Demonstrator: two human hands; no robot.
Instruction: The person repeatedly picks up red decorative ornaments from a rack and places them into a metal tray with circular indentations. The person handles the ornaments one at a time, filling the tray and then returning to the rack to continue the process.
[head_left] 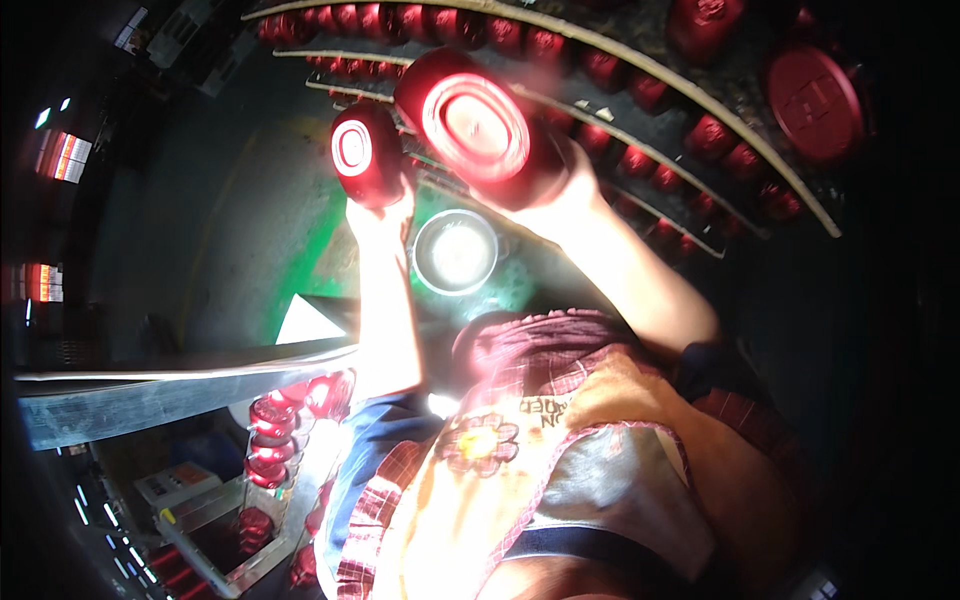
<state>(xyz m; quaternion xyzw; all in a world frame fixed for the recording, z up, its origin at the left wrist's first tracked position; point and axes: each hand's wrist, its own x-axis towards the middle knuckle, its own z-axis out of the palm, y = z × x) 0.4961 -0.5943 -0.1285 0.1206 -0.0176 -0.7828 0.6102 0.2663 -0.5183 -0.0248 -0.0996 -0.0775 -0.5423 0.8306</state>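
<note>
My left hand (386, 212) is closed on a glossy dark red vessel (362, 182), held up in front of me. An oval ringed face, apparently its base, is turned toward me. To the right, my right hand (562, 196) grips a second red vessel (432, 85), which looks larger and shows a similar oval face. The two vessels are apart, tilted, and raised near the shelves. My fingers are mostly hidden behind the vessels, and glare washes out both forearms.
Tiered shelves (640, 60) with pale edges hold several red pieces ahead and to the right. A round red piece (815, 103) sits at far right. Below my hands is a round bucket (416, 262). A metal beam (130, 405) and red pieces on a rack (270, 440) are at left.
</note>
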